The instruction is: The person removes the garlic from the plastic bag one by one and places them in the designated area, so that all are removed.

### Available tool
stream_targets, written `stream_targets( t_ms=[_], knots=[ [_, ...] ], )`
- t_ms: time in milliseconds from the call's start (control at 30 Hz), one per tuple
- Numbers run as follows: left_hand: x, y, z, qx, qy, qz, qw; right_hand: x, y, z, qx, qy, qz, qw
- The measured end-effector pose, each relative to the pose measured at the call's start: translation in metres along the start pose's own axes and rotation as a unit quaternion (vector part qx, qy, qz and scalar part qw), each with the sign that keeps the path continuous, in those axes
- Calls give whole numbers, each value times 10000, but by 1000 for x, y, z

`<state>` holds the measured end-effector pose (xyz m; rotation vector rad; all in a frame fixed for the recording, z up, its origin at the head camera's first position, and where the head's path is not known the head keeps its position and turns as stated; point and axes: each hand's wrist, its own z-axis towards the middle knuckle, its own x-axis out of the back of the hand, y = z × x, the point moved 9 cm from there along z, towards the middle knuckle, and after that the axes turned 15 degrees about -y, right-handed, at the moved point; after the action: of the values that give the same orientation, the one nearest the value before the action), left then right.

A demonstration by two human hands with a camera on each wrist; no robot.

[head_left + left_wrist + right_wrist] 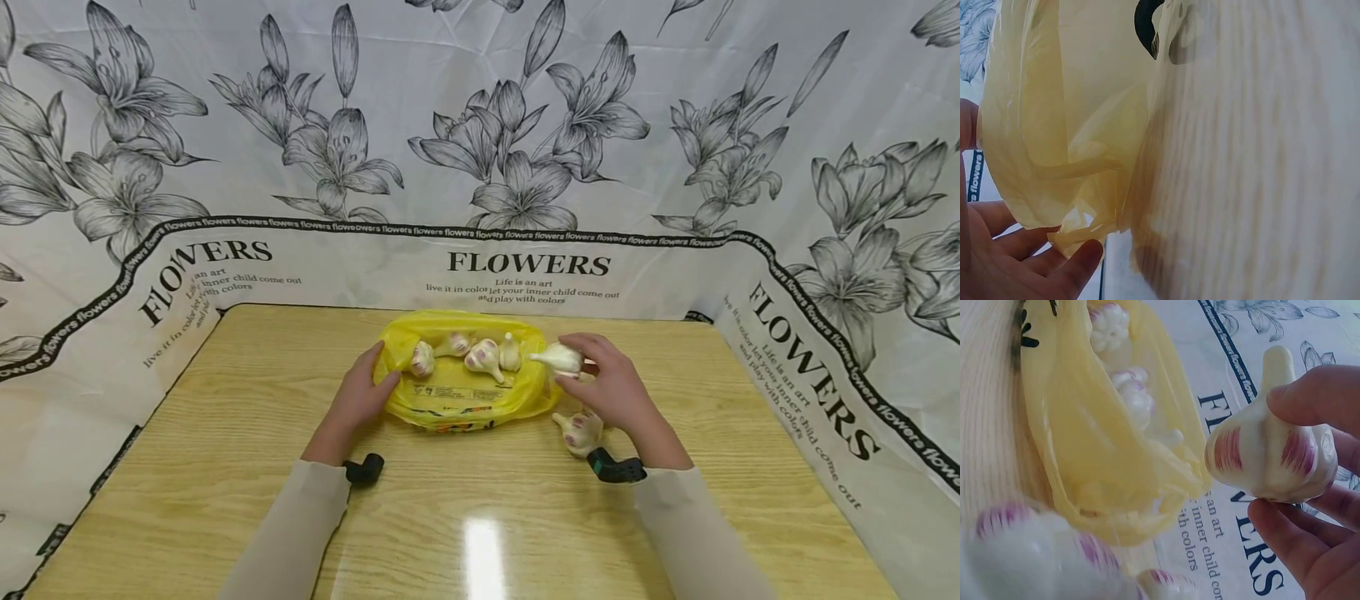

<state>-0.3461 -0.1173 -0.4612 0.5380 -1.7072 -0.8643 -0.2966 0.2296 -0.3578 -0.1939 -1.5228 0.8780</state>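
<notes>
A yellow plastic bag (pixel 450 407) lies on the table with its mouth spread, and several garlic bulbs (pixel 483 357) with purple streaks sit inside. My left hand (pixel 362 398) holds the bag's left edge, thumb on the near side; in the left wrist view the thumb (pixel 1082 265) and fingers are round the thin plastic. At the bag's right side, my right hand (pixel 618 387) grips a garlic bulb (pixel 561 358) between thumb and fingers, raised beside the rim with its stem pointing left. The right wrist view shows this held bulb (pixel 1257 456) apart from the bag.
Below my right hand a loose garlic bulb (pixel 580 435) lies on the wooden table (pixel 465 500); the right wrist view shows another bulb (pixel 1169 584) partly behind it. A white flower-printed cloth (pixel 360 267) encloses the back and sides.
</notes>
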Motion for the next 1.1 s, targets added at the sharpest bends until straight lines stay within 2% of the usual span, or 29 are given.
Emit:
stream_targets(
  t_ms=[200, 533, 1100],
  knots=[
    [0, -1, 0, 72, -24, -51, 10000, 15, 10, -10, -39, 153, -70, 9999],
    [1, 2, 0, 0, -38, -26, 10000, 33, 29, -20, -249, 356, -182, 9989],
    [-2, -2, 0, 60, -75, -58, 9999, 44, 82, -36, -1175, 359, 351, 9918]
  ],
)
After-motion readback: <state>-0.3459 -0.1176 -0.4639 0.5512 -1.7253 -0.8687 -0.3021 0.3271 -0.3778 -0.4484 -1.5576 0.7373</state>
